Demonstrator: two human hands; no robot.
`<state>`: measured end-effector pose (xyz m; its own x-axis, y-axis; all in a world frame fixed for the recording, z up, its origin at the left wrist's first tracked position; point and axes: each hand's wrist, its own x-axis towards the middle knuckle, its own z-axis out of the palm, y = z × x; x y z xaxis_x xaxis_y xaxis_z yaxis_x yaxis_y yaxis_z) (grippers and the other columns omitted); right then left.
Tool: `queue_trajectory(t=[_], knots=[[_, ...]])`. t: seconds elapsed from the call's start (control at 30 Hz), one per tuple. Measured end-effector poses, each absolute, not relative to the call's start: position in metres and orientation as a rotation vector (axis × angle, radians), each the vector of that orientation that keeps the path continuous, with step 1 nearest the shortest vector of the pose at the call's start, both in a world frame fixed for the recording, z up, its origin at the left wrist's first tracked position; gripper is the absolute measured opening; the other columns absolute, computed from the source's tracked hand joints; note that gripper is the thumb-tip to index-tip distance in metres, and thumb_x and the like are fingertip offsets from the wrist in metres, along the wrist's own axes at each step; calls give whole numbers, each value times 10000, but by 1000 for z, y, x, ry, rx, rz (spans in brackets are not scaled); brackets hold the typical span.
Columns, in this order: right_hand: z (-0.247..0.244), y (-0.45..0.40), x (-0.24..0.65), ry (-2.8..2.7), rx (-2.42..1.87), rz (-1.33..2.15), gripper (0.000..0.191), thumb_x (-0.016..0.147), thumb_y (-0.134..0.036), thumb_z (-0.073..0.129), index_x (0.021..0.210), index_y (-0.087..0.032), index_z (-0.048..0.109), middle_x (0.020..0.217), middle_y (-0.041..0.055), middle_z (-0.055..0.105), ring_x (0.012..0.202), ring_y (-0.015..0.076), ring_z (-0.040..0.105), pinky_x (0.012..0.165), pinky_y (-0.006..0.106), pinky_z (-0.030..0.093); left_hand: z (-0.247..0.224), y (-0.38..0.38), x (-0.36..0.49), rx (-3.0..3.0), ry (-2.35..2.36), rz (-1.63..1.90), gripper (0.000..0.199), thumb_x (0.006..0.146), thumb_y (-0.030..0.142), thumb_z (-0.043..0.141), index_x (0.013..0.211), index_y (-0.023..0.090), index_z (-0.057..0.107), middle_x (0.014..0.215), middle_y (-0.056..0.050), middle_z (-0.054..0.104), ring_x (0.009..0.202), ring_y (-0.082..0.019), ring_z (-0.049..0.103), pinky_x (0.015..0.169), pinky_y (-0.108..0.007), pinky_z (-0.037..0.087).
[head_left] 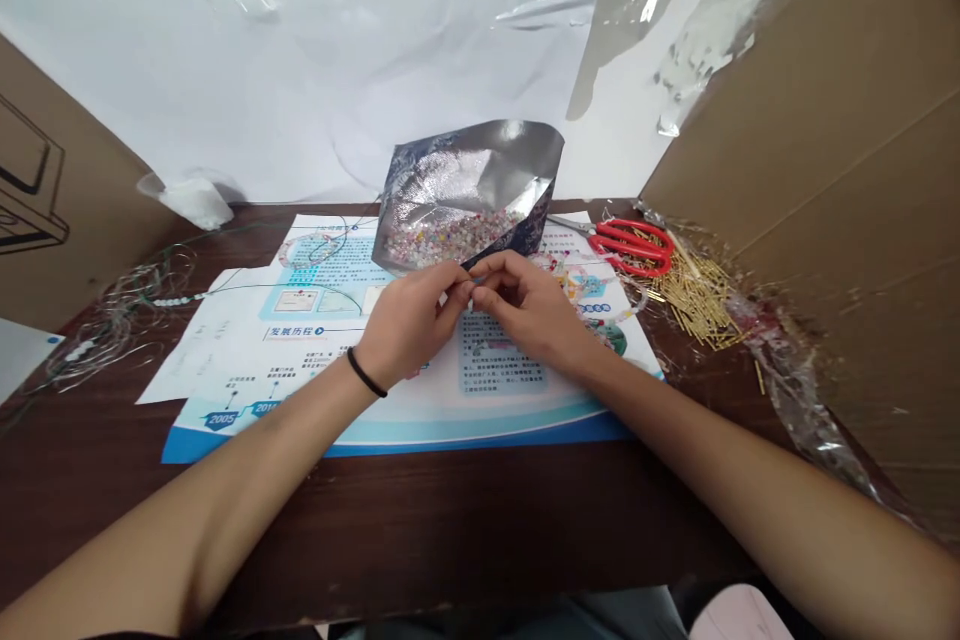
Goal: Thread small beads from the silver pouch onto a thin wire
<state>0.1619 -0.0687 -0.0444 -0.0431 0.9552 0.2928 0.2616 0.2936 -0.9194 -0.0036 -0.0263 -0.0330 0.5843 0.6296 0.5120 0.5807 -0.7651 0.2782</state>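
Note:
My left hand (424,312), with a black band on its wrist, meets my right hand (529,308) just in front of an open silver-lined bag (517,160). Small mixed-colour beads (442,238) lie inside the bag. Both hands are closed in a pinch, fingertips touching; whatever sits between them is too small and too hidden to name. Beneath them is a printed paper sheet (375,428) in blue and white. Clear beaded strands (577,282) lie right of my right hand, partly covered by it.
Red-handled scissors (637,246) lie behind my right hand, beside a heap of thin gold-coloured sticks (694,295). Tangled threads (124,305) spread over the left of the dark table (480,520). Cardboard walls (847,170) stand at both sides, with crumpled clear plastic (814,425) along the right.

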Motion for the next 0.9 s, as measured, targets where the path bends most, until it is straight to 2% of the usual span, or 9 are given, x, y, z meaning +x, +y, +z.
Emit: queue_trajectory(t=[0.07,0.13,0.27,0.47,0.67,0.9], knots=[[-44,-69,163,-1574,-1183,787,115,869,-267,588,969,-210,602,754,-21,644,695,126,578,662,262,432,-33,-24,-4,2727,1049,908,211,953,266,470,787,195,579,693,-10,637,605,-141,565,565,-267,370],[-44,-69,164,-1617,-1251,652,49,856,-198,576,876,-208,619,748,-15,649,709,132,579,688,270,427,-32,-21,-6,2752,1063,901,214,958,271,462,801,198,587,707,-17,645,638,-160,579,596,-282,394],[-41,-69,165,-1583,-1366,435,137,841,-124,540,747,-202,603,743,-2,651,751,147,576,741,285,419,-28,-13,-12,2768,1201,993,217,962,249,439,847,192,615,763,-52,652,740,-208,599,727,-350,458],[-41,-70,163,-1539,-1385,436,139,851,-130,510,768,-200,596,749,6,638,739,145,554,722,280,410,-27,-5,-16,2797,1241,1044,248,961,247,432,925,165,664,979,-116,661,984,-255,597,872,-415,505],[-43,-76,161,-1531,-1372,463,117,865,-176,520,803,-209,614,793,15,651,744,148,550,718,286,415,-32,-4,-22,2850,1240,786,274,947,316,488,924,164,716,1091,-133,706,1069,-289,613,964,-475,505],[-40,-80,159,-1491,-1390,590,110,857,-211,526,805,-215,623,793,15,659,733,158,556,712,295,438,-35,-6,-24,2795,1240,747,307,943,324,485,1020,176,743,1165,-130,714,1160,-308,596,1031,-509,471]])
